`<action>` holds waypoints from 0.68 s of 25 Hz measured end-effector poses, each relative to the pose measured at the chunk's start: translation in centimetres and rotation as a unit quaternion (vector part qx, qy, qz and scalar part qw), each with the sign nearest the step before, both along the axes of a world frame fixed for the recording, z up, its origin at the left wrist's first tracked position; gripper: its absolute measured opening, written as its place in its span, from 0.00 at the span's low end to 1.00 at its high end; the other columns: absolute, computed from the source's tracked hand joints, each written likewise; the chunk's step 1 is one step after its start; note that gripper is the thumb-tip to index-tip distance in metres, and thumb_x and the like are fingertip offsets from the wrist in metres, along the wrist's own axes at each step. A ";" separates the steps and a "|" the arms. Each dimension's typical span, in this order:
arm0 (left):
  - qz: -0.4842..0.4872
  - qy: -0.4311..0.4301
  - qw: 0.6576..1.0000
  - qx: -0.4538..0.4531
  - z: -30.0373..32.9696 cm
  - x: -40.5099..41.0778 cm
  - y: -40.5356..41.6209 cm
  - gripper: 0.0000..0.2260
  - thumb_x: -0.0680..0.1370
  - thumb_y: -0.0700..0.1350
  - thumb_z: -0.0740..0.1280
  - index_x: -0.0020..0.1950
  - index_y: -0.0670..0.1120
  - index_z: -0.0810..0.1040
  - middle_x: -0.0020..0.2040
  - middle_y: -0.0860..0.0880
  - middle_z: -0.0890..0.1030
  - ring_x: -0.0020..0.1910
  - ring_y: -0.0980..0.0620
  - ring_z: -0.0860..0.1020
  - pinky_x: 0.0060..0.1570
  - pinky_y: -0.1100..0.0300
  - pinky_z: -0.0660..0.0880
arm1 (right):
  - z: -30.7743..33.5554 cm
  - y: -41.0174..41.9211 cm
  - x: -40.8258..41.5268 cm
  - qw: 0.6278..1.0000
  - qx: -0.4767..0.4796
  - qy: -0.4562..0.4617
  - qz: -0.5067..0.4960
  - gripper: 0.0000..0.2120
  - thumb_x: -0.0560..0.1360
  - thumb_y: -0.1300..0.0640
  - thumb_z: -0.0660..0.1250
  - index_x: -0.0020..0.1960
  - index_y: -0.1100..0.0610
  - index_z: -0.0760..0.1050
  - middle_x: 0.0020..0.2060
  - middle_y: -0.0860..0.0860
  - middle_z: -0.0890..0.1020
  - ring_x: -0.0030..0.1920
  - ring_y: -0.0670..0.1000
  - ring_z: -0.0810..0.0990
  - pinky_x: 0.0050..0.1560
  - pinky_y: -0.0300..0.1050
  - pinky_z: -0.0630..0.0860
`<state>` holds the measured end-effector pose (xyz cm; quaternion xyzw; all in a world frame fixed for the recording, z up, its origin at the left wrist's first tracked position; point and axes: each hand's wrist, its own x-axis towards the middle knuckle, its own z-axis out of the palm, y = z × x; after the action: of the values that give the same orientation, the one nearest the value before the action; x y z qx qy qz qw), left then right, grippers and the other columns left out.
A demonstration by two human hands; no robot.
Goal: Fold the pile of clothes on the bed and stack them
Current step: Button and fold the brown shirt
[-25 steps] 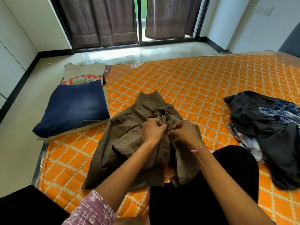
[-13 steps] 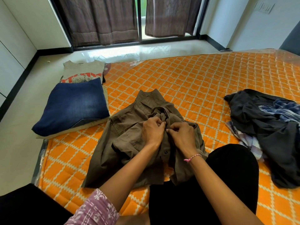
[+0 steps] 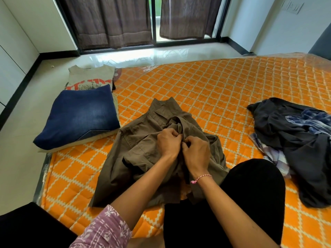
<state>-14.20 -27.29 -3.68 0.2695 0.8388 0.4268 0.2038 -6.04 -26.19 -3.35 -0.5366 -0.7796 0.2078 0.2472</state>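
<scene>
Brown shirt: lies rumpled on the orange quilted mattress, collar pointing toward the window, lower hem against the person's black-clad knee; its front edges are bunched up at the middle under both hands.
Left hand: fingers curled, pinching the front edge of the brown shirt at mid-chest; knuckles face the camera.
Right hand: fingers curled, pinching the opposite front edge of the brown shirt; it touches the left hand fingertip to fingertip. A pink and white thread band circles the wrist.
Left sleeve: purple with a white print, visible at the lower edge of the view, nearer the camera than the brown shirt.
Folded stack: left of the brown shirt, at the mattress's left edge; folded blue jeans lie on top, with a pale folded layer showing beneath them.
Printed T-shirt: folded, grey with a red and white graphic, beyond the jeans and partly tucked under them.
Unfolded pile: right of the brown shirt, well apart from it; a dark garment heaped over a blue patterned piece and a pale checked piece.
Curtains: brown, hanging at the glass door beyond the mattress.
</scene>
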 end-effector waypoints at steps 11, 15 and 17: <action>0.046 -0.320 0.944 0.071 0.6 -1.5 -0.2 0.07 0.74 0.37 0.71 0.36 0.43 0.77 0.35 0.45 0.80 0.31 0.53 0.79 0.31 0.63 0.77 | -0.7 0.2 -0.9 0.998 -0.004 0.057 -0.020 0.07 0.73 0.56 0.70 0.40 0.58 0.77 0.36 0.50 0.78 0.35 0.47 0.74 0.31 0.35 0.63; 0.044 -0.315 0.945 0.080 0.6 -2.0 0.1 0.08 0.72 0.35 0.72 0.34 0.43 0.79 0.41 0.41 0.83 0.45 0.44 0.82 0.48 0.55 0.80 | -0.4 1.1 -1.2 0.999 -0.015 0.049 -0.019 0.08 0.73 0.54 0.70 0.38 0.58 0.78 0.33 0.49 0.79 0.33 0.47 0.74 0.32 0.38 0.64; 0.036 -0.277 0.957 0.078 0.7 -2.2 0.2 0.08 0.71 0.36 0.73 0.33 0.45 0.79 0.42 0.41 0.83 0.48 0.44 0.82 0.52 0.51 0.79 | -0.2 1.5 -1.5 0.998 -0.018 0.049 -0.016 0.11 0.73 0.53 0.70 0.35 0.57 0.76 0.29 0.49 0.77 0.29 0.46 0.71 0.28 0.36 0.61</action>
<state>-16.42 -27.09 -2.99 0.1256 0.7229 0.5559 0.3907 -7.52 -24.69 -3.55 -0.5430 -0.7535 0.2442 0.2786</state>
